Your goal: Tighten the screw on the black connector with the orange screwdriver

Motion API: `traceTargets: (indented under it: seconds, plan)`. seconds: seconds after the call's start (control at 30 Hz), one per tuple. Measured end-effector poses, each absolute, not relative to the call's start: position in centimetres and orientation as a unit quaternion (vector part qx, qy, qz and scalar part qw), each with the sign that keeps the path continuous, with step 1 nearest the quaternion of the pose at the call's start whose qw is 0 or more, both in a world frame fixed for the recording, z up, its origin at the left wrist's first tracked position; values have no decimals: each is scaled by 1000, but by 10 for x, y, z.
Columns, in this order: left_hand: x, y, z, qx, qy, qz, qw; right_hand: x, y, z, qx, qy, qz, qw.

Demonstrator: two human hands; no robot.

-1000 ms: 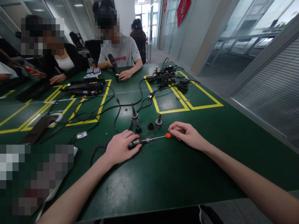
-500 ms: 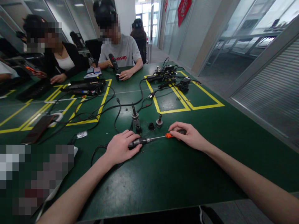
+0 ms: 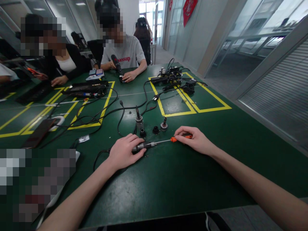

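Observation:
My left hand (image 3: 126,150) lies over a dark cylindrical corded tool (image 3: 141,147) and grips it against the green table. Its front end, greyish, points right, and a black cable leaves from the left side; most of the body is under my palm. Between thumb and fingers, my right hand (image 3: 192,138) holds a screwdriver (image 3: 173,139) by its orange and black handle. The thin shaft runs left to the tool's front end; I cannot tell exactly where the tip sits. Just beyond stand a metal motor-like part (image 3: 139,122), a smaller round metal part (image 3: 164,125) and black caps (image 3: 156,130).
Black cables (image 3: 134,106) cross the table (image 3: 168,192). Dark devices (image 3: 168,77) are heaped near yellow tape outlines (image 3: 214,110). A phone-like slab (image 3: 39,133) lies left. Across the table, a person in a grey shirt (image 3: 127,53) holds a black tool (image 3: 116,64); another wears black (image 3: 74,57).
The screwdriver handle has turned in my right hand, so orange shows where dark grey was. My right fingers have shifted slightly; my left hand stays put on the tool.

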State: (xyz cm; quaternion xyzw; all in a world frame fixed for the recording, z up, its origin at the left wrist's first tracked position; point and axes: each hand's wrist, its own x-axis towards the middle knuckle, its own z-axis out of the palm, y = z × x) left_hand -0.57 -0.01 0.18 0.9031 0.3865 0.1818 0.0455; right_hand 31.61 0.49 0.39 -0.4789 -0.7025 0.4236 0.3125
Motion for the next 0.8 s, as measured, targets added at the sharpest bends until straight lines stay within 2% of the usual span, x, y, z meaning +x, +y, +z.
traceTargets:
  seconds: [0.17, 0.4, 0.67, 0.8]
  plan:
    - [-6, 1, 1, 903, 386, 181, 48, 318, 6, 5, -458, -717, 428, 306]
    - [-5, 1, 2, 904, 384, 182, 46, 322, 7, 3, -464, -771, 375, 222]
    - [-6, 0, 2, 904, 386, 178, 49, 318, 4, 2, -423, -788, 369, 252]
    - [-6, 0, 2, 903, 387, 177, 51, 315, 2, 1, -415, -806, 349, 239]
